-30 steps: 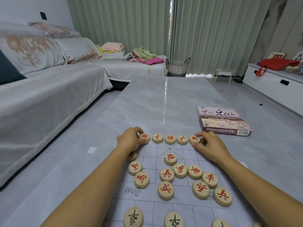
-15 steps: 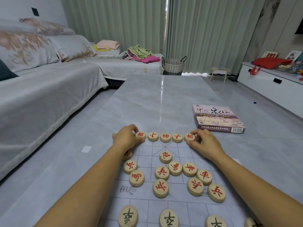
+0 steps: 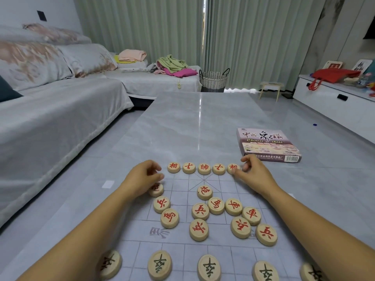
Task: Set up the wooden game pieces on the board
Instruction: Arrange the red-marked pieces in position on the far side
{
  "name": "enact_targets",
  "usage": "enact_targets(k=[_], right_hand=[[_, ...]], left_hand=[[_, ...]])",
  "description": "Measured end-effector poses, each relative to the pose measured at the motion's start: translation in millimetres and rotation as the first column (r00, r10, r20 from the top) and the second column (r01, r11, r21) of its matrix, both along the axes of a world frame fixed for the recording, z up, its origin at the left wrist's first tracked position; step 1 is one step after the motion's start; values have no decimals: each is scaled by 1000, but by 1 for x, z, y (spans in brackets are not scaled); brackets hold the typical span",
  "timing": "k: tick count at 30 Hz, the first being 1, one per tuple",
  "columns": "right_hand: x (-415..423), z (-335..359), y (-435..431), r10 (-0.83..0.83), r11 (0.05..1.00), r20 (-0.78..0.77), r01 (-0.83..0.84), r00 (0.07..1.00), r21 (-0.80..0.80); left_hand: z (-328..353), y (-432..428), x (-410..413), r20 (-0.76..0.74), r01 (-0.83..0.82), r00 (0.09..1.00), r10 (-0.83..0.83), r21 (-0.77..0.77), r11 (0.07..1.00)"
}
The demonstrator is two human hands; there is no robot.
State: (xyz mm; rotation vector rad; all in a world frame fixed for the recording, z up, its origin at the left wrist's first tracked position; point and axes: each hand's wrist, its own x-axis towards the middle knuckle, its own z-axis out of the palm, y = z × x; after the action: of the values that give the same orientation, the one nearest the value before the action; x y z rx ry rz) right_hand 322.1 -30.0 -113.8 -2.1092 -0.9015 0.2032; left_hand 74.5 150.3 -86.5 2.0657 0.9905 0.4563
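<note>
Head view: left hand [image 3: 142, 177] loosely curled, seemingly empty; right hand [image 3: 253, 175] fingertips against end piece [image 3: 233, 168].

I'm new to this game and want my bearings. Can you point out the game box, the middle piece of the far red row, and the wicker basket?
Chinese chess box [image 3: 267, 144]: head view, on its printed lid.
Middle red piece [image 3: 204, 168]: head view, on its top face.
Wicker basket [image 3: 214, 80]: head view, on its woven side.

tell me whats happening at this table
A person is laying out Chinese chess pieces on a board. Five red pieces sit in a row at the far edge. The right hand touches the rightmost one; the left hand is beside the leftmost one. More red pieces lie loose mid-board.
</note>
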Motion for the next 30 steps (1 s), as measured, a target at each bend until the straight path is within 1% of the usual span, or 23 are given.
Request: enact_targets(k=[4, 6, 8, 9, 10, 11, 12, 13, 14, 15, 16, 17, 19, 22, 23, 25, 27, 28, 30], right_hand=[[-2, 2, -4, 44, 995, -40, -40, 998, 92], [-6, 6, -7, 52, 993, 15, -53, 999, 101], [-14, 13, -9, 99, 991, 141, -111, 985, 81], [-22, 20, -10, 161, 982, 169, -174, 972, 67], [-31, 27, -12, 249, 965, 150, -258, 957, 41], [-43, 34, -16, 359, 933, 113, -358, 926, -27], [-54, 40, -19, 464, 882, 97, -450, 880, -137], [-64, 43, -22, 549, 816, 113, -502, 828, -284], [-73, 44, -24, 606, 753, 139, -508, 784, -418], [-80, 44, -27, 629, 715, 176, -474, 758, -513], [-85, 44, -28, 628, 705, 212, -431, 749, -563], [-89, 43, -27, 611, 715, 241, -395, 754, -577], [-93, 42, -25, 571, 753, 278, -358, 772, -552], [-98, 39, -25, 558, 776, 293, -364, 776, -515], [-96, 39, -26, 537, 798, 266, -380, 801, -469], [-81, 45, -29, 446, 874, 192, -379, 874, -303], [-48, 51, -31, 300, 948, 176, -271, 938, -169], [-30, 52, -34, 225, 968, 172, -200, 959, -150], [-1, 44, -41, 129, 972, 175, -89, 976, -218]], left_hand=[[-12, -10, -40, 208, 61, 977, -36, -113, 992], [-13, -11, -46, 271, 113, 960, -65, -165, 980], [-13, -12, -45, 225, 158, 965, -131, -108, 981], [-13, -12, -43, 193, 177, 968, -162, -67, 982], [-13, -13, -42, 176, 189, 968, -180, -41, 981], [-13, -13, -42, 173, 200, 966, -191, -34, 979], [-13, -12, -42, 174, 215, 963, -205, -41, 976], [-14, -11, -43, 170, 239, 959, -228, -48, 970], [-14, -10, -44, 149, 265, 955, -256, -41, 963], [-14, -10, -45, 112, 291, 951, -287, -22, 956], [-14, -9, -45, 65, 319, 946, -318, -5, 948], [-13, -10, -46, 13, 345, 938, -345, 15, 938], [-14, -9, -46, -54, 375, 926, -373, 42, 926], [-14, -8, -45, -63, 393, 919, -390, 49, 918], [-15, -8, -46, -49, 394, 919, -392, 49, 918], [-16, -5, -46, -30, 391, 920, -390, 53, 919], [-18, -4, -45, -32, 384, 923, -383, 53, 922], [-19, -3, -44, -33, 379, 925, -378, 46, 924], [-20, -3, -43, -32, 364, 931, -363, 39, 930]])
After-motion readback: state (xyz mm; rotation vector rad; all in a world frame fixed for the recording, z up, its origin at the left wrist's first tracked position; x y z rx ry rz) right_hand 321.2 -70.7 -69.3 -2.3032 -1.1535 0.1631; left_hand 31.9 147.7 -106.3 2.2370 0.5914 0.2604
